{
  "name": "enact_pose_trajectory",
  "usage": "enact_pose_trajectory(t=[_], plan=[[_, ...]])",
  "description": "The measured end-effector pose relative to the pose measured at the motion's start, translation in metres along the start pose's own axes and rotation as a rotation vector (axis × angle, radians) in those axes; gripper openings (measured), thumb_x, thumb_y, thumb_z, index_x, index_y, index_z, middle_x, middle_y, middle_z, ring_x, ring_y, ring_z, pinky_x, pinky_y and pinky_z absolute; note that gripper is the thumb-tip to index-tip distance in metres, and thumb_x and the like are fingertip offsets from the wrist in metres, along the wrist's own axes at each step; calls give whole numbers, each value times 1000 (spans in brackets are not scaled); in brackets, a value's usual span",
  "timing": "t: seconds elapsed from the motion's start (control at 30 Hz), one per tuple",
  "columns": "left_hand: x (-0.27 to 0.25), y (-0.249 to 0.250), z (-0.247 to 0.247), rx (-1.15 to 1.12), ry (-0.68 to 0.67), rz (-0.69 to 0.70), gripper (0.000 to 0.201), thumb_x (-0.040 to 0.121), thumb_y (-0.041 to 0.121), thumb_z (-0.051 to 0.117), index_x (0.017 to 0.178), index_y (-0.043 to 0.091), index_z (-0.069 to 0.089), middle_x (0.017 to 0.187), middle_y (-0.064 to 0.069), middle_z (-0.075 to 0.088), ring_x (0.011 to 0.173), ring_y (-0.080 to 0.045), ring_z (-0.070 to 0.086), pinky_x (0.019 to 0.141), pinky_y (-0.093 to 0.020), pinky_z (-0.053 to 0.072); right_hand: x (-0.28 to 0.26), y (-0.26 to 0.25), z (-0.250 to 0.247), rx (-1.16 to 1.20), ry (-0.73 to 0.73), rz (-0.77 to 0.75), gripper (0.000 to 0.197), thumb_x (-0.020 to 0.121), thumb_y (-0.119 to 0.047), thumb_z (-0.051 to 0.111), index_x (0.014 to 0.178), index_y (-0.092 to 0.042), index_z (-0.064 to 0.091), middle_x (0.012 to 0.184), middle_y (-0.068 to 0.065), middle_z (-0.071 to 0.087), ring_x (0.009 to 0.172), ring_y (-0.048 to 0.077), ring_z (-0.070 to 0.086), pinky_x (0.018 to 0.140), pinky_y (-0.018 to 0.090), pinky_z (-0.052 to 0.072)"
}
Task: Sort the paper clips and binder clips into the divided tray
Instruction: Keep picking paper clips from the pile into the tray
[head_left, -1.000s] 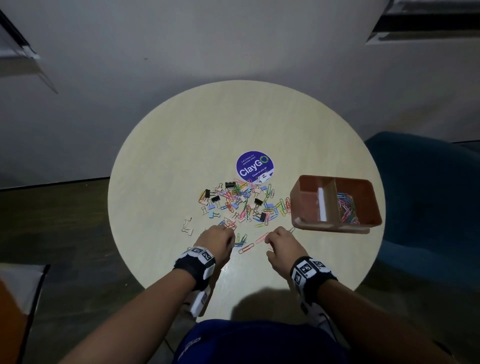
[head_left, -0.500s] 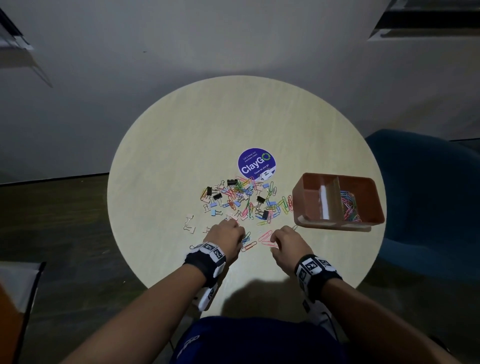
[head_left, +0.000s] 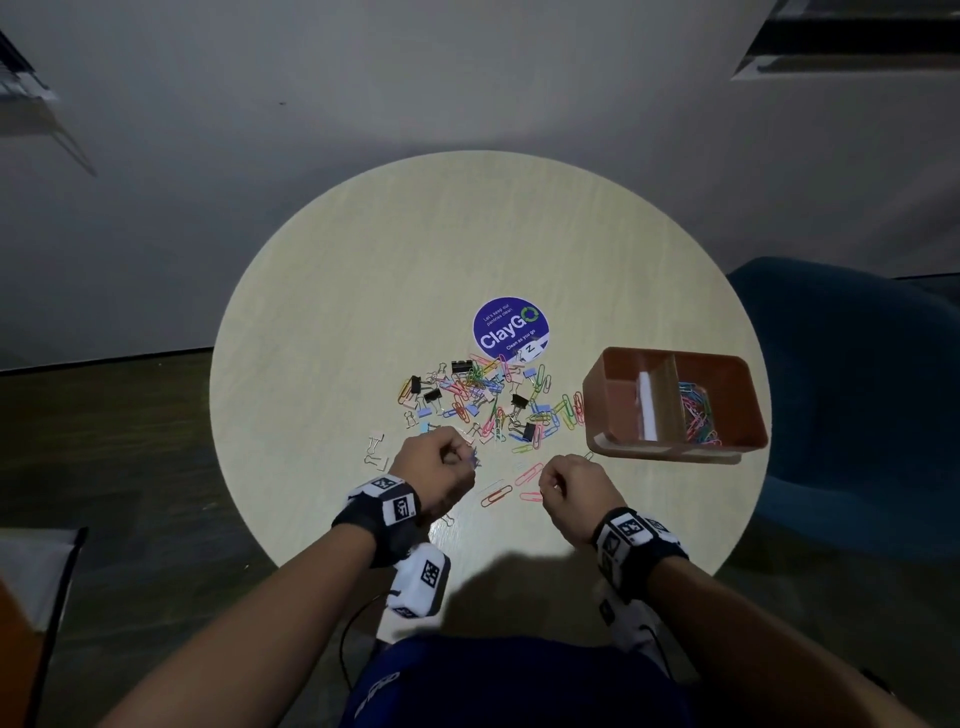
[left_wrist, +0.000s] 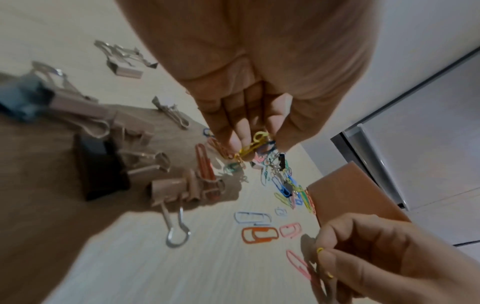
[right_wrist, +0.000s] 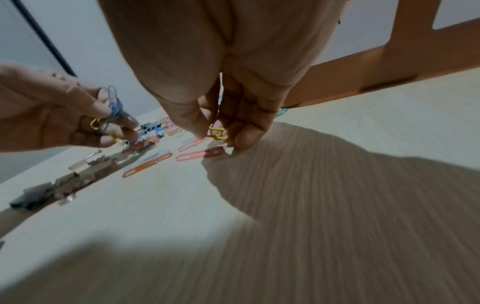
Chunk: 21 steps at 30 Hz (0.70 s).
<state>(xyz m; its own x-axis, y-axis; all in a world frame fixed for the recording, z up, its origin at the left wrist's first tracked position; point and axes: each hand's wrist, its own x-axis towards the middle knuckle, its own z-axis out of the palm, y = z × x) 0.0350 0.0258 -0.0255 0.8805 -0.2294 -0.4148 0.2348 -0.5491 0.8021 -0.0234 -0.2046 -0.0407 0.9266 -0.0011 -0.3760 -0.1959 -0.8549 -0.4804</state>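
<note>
We see a round pale worktop from above. Our left hand has its fingers curled around a small bunch of paper clips, yellow and blue among them. Our right hand pinches a yellow paper clip just above the worktop, beside a pink paper clip. A mixed pile of clips lies between the hands and a purple sticker. The brown divided tray sits to the right, with coloured clips in its right compartment.
</note>
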Motion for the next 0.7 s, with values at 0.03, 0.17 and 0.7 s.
enact_pose_trajectory(t=[0.03,0.17,0.7], plan=[[1,0,-1,2,-5,5,10,77,11,65,75,21,63,79,5,71,69,-13,65,55,-16,47,1,0,-1,33,21,7,15,85,-17,53,75,-28,54,81,-8,59,74,14,55,63,26,44],[4,-2,-1,39,-8,10,9,80,14,65,82,21,62,77,6,65,69,-11,58,62,-20,46,8,-1,-7,130,56,16,13,89,-20,54,78,-27,56,74,-7,61,68,13,57,59,29,47],[9,-8,45,678,-164,217,25,92,30,57,111,15,65,108,-8,61,102,-27,58,85,-35,48,37,-20,-1,-391,-142,-250,20,97,-22,49,113,-18,60,113,5,57,107,27,54,84,42,51]])
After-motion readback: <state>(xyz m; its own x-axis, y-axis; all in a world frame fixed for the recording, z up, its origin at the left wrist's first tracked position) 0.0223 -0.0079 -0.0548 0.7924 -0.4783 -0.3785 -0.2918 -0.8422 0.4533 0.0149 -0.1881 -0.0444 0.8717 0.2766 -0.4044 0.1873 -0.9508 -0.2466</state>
